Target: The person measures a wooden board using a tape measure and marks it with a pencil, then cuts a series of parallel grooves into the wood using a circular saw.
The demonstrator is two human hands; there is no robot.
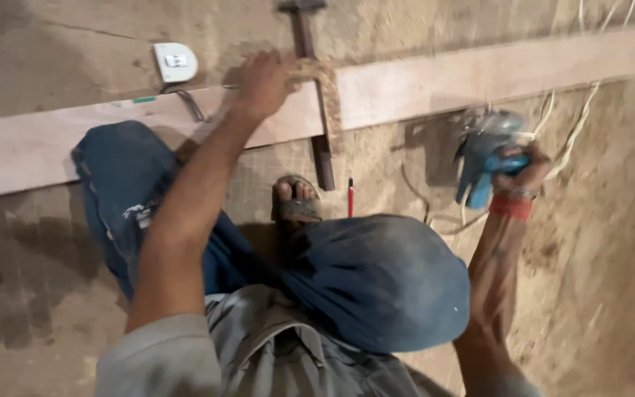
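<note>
Denim knees point(376, 279) sit nearest you. Beyond them, your right hand point(519, 167) is closed around the blue power tool point(483, 154) below the plank point(420, 92); your left hand point(266, 81) presses flat on the plank's near edge, beside the hammer point(310, 44).

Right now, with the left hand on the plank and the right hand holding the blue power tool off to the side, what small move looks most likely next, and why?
Probably bringing the blue power tool over to the plank. The right hand holds it off the wood, while the left hand presses on the plank beside the square lying across it.
</note>
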